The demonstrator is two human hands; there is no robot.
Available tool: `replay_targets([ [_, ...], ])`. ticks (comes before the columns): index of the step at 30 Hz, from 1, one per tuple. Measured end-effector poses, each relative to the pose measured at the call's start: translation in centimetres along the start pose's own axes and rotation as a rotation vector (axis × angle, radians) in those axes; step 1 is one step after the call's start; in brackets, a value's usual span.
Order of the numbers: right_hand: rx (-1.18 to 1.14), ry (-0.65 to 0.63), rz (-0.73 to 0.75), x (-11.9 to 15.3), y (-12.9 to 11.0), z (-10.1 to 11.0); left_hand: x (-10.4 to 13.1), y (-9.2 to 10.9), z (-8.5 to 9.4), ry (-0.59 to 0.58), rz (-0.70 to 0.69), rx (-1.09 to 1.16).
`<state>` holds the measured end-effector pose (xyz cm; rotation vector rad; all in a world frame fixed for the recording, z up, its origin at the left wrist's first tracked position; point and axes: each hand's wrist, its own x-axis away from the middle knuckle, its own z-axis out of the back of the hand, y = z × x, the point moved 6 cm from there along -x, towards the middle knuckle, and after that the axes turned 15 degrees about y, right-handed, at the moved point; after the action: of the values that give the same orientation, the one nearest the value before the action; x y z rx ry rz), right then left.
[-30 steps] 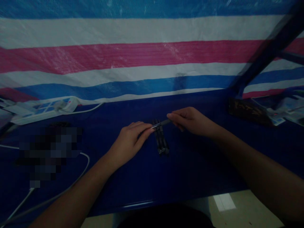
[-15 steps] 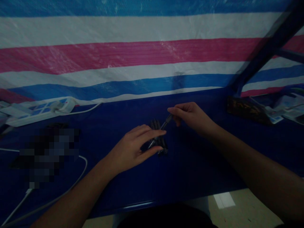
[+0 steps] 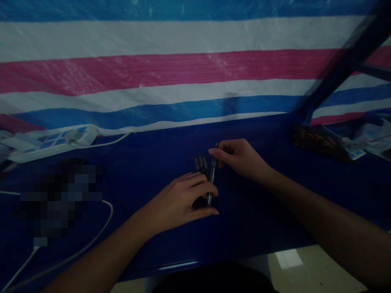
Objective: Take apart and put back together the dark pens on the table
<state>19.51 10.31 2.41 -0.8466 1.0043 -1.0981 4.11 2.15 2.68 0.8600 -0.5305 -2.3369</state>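
Note:
My right hand [image 3: 233, 152] pinches the upper end of a dark, slim pen [image 3: 211, 179] between thumb and fingertips. The pen stands almost in line with my view, its shiny lower part reaching down beside my left hand. My left hand [image 3: 191, 195] is low over the table, thumb and index finger spread apart, the index finger by the pen's lower part. Several more dark pens [image 3: 200, 161] lie side by side just beyond the left fingers. Their near ends are hidden under that hand.
All this is on a blue table [image 3: 250, 211]. At the left are a white power strip [image 3: 88, 134], a white cable [image 3: 111, 209] and a blurred-out dark object [image 3: 61, 195]. A dark patterned case [image 3: 317, 140] lies at the right, before a striped sheet [image 3: 183, 65].
The pen in my right hand has swung from a slant to nearly upright in view. My right hand moved slightly left and nearer; my left hand shifted right and nearer, uncovering more of the pens.

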Motion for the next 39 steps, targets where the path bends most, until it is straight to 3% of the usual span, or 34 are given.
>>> replay_targets([
  [11, -0.037, 0.027, 0.01, 0.6, -0.2, -0.6, 0.2, 0.0, -0.4, 0.002, 0.024, 0.001],
  [20, -0.317, -0.062, -0.136, 1.4, -0.5, -1.9, -0.1, 0.1, 0.0, 0.111, 0.013, 0.006],
  [39, -0.407, -0.099, -0.19, 1.9, -0.5, -2.4, -0.8, 0.7, 0.1, 0.238, -0.053, -0.049],
])
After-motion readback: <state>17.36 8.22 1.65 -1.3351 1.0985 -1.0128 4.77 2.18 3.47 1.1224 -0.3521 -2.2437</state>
